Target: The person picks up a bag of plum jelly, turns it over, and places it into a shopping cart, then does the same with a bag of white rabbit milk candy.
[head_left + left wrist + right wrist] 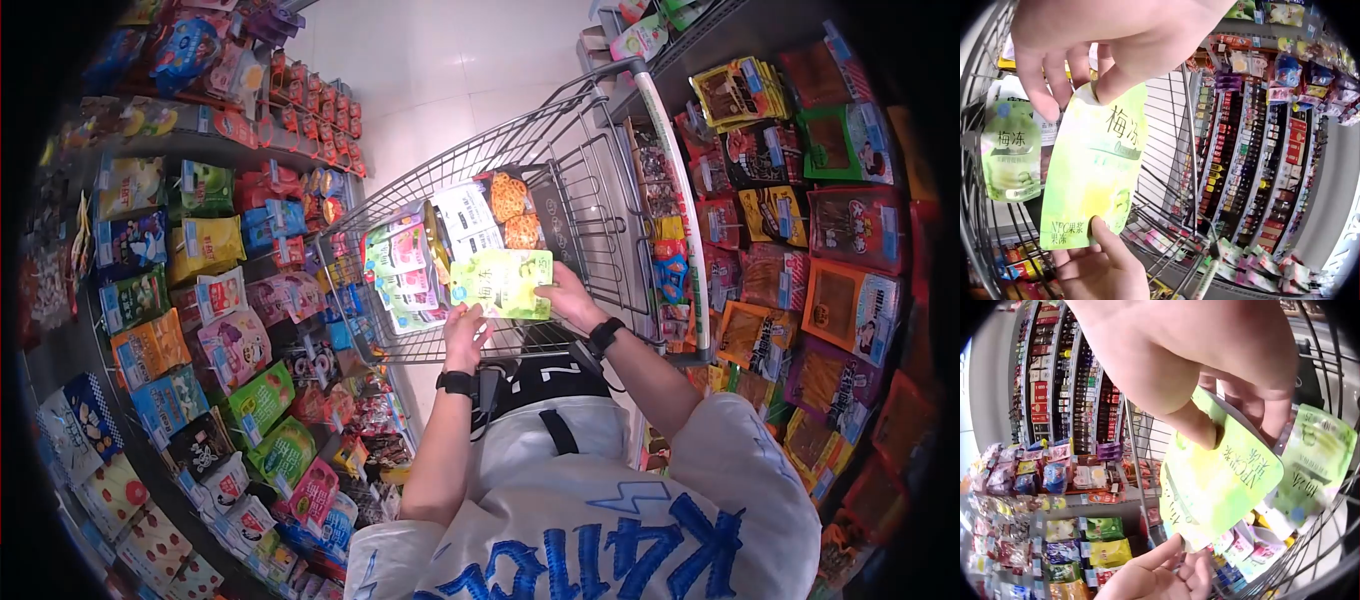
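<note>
Both hands hold a light green jelly pouch (522,292) over the shopping cart (400,175). My left hand (465,335) pinches one end between thumb and fingers; in the left wrist view the thumb lies on the pouch front (1097,169). At the other end my right hand (572,297) grips the pouch, its thumb on the printed face in the right wrist view. A second green pouch (1011,150) of like design lies in the cart just beyond. Also in the cart are pink-and-white packs (405,260), a white pack (465,215) and an orange-patterned pack (510,197).
Snack shelves flank the cart, with hanging bags (215,250) on the left and more packets (760,220) on the right. The cart handle (680,190) runs along the right side. Pale floor (440,60) shows beyond the cart.
</note>
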Demonstrator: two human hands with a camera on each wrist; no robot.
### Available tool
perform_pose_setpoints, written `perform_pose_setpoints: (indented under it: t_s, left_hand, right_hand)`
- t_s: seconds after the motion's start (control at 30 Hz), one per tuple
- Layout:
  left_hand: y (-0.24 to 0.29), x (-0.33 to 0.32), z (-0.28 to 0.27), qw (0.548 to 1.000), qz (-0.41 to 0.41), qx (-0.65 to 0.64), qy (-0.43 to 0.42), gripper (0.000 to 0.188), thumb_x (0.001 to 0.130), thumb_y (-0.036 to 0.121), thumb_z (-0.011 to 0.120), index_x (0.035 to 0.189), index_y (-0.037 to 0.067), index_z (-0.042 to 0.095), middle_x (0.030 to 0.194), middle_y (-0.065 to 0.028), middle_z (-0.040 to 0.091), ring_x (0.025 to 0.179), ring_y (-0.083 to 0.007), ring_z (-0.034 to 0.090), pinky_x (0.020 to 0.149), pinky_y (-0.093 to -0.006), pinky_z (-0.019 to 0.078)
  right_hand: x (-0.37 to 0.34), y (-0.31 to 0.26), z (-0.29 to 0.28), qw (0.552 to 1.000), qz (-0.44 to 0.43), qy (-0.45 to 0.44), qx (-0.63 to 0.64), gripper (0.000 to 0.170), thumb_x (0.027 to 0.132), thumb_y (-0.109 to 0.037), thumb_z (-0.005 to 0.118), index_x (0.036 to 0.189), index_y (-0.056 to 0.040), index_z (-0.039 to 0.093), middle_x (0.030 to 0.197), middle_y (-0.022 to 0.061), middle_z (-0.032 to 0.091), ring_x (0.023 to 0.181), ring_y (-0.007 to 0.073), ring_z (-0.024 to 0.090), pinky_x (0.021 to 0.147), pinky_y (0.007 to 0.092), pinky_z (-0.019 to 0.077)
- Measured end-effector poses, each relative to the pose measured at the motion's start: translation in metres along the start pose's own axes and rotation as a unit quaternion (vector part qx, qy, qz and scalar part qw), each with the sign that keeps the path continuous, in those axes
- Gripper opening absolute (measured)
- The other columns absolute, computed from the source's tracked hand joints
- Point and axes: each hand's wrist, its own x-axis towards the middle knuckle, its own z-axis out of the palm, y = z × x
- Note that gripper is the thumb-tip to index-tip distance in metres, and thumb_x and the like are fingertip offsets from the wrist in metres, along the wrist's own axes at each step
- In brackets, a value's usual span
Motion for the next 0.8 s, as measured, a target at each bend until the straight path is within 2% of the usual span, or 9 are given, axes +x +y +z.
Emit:
perform_pose_setpoints:
  t_s: [0.07,0.2,0.33,0.37,0.53,0.6,0.67,0.73,0.8]
  left_hand:
    - [-0.005,0.015,0.004,1.0,-0.013,0.017,-0.007,0.034,0.088,0.009,0.066,0.115,0.013,0.045,0.107,-0.0044,0.059,0.097,-0.0208,0.057,0.08,-0.0389,0.0529]
    - [-0.013,0.034,0.015,0.998,-0.052,-0.01,-0.026,0.031,0.089,0.006,0.063,0.114,0.01,0.045,0.112,-0.0076,0.059,0.097,-0.0235,0.059,0.079,-0.0395,0.0545]
    - [-0.013,0.037,0.016,0.988,-0.117,0.083,-0.058,0.054,0.09,0.0,0.053,0.14,0.003,0.032,0.127,-0.0167,0.049,0.1,-0.0277,0.06,0.082,-0.0442,0.0568]
    - [-0.012,0.032,0.017,0.99,-0.11,0.086,-0.036,0.059,0.09,0.001,0.053,0.143,0.004,0.028,0.125,-0.0164,0.049,0.1,-0.0263,0.059,0.078,-0.0412,0.0573]
    - [0.008,0.009,-0.019,0.998,-0.023,0.055,-0.016,0.061,0.091,0.006,0.05,0.146,0.008,0.023,0.125,-0.0162,0.049,0.104,-0.0251,0.058,0.076,-0.0367,0.0568]
    - [0.014,-0.003,-0.043,1.0,0.005,0.03,-0.006,0.056,0.093,0.007,0.049,0.144,0.008,0.026,0.126,-0.0165,0.049,0.106,-0.0259,0.058,0.078,-0.0371,0.0558]
    - [0.02,-0.02,-0.07,0.999,0.043,-0.03,0.001,0.05,0.095,0.01,0.05,0.14,0.008,0.03,0.131,-0.0182,0.048,0.108,-0.0286,0.057,0.084,-0.0418,0.054]
    - [0.03,-0.049,-0.093,0.996,0.063,-0.056,0.032,0.044,0.096,0.011,0.049,0.137,0.007,0.035,0.129,-0.0165,0.05,0.105,-0.0256,0.059,0.085,-0.0403,0.0531]
    - [0.027,-0.07,-0.126,0.989,0.091,-0.107,0.052,0.041,0.096,0.013,0.05,0.135,0.008,0.039,0.128,-0.015,0.051,0.106,-0.0253,0.058,0.086,-0.0401,0.0527]
  right_hand:
    - [0.025,0.025,-0.023,0.97,-0.03,0.1,-0.222,0.048,0.083,-0.002,0.064,0.128,0.0005,0.047,0.118,0.0155,0.064,0.109,0.0235,0.062,0.093,0.0336,0.0477]
    - [0.025,0.002,-0.018,0.92,-0.061,0.171,-0.348,0.055,0.082,-0.003,0.063,0.132,0.0015,0.042,0.119,0.0244,0.061,0.112,0.0365,0.059,0.096,0.0401,0.0463]
    - [0.035,0.018,-0.02,0.827,-0.072,0.242,-0.502,0.068,0.078,-0.005,0.062,0.137,0.0104,0.031,0.125,0.0331,0.052,0.117,0.0413,0.053,0.099,0.0413,0.044]
    - [0.031,0.012,-0.025,0.864,0.055,0.19,-0.463,0.07,0.077,-0.008,0.061,0.136,0.0125,0.031,0.128,0.0349,0.049,0.12,0.0417,0.05,0.102,0.0406,0.0425]
    - [0.053,0.081,-0.06,0.823,0.018,0.143,-0.549,0.054,0.077,-0.013,0.061,0.124,0.0089,0.045,0.123,0.035,0.052,0.115,0.0442,0.053,0.1,0.0437,0.0439]
    - [0.044,0.06,-0.046,0.835,0.049,0.122,-0.534,0.047,0.077,-0.018,0.061,0.116,0.007,0.054,0.114,0.032,0.059,0.109,0.0434,0.057,0.097,0.044,0.0459]
    - [0.049,0.074,-0.053,0.805,-0.041,0.115,-0.58,0.037,0.077,-0.024,0.062,0.103,0.0029,0.065,0.102,0.0268,0.065,0.102,0.0412,0.061,0.092,0.044,0.0483]
    - [0.043,0.05,-0.034,0.801,0.043,0.032,-0.596,0.032,0.076,-0.027,0.062,0.095,-0.0024,0.07,0.098,0.0237,0.067,0.097,0.0397,0.063,0.087,0.0431,0.0505]
    - [0.059,0.071,-0.04,0.785,0.029,-0.018,-0.619,0.031,0.076,-0.029,0.063,0.093,-0.0051,0.072,0.094,0.0233,0.067,0.093,0.0381,0.065,0.083,0.0418,0.0517]
